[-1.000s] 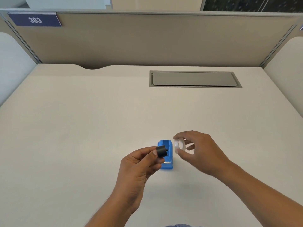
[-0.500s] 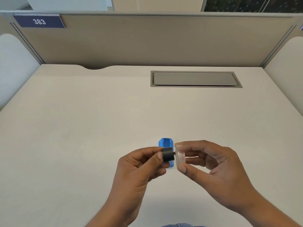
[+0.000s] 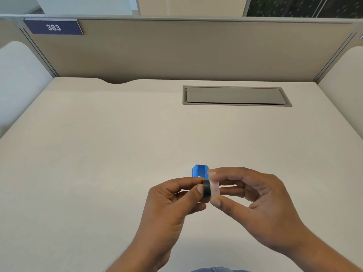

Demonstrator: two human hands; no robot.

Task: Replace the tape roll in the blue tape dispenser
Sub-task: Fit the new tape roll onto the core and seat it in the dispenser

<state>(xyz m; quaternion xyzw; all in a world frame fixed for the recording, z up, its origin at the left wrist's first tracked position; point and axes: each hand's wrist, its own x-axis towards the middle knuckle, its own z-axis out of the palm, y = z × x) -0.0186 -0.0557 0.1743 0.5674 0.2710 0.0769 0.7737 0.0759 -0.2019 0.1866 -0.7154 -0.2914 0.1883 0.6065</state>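
Observation:
The blue tape dispenser (image 3: 200,170) stands on the beige desk (image 3: 117,154), and my hands hide its near half. My left hand (image 3: 172,205) pinches a small black spool (image 3: 206,189) between thumb and fingers. My right hand (image 3: 253,203) holds a clear tape roll (image 3: 214,188) by its rim. The roll's side touches the spool's right end. Both are held just above and in front of the dispenser.
A grey cable hatch (image 3: 235,95) is set into the desk at the back right. Tan partition walls (image 3: 176,52) close off the back and both sides, with a blue sign reading 383 (image 3: 54,27) at the upper left.
My right hand brought the tape roll in from beside the dispenser until it met the spool in my left hand. Both hands drew nearer to me and now cover more of the dispenser.

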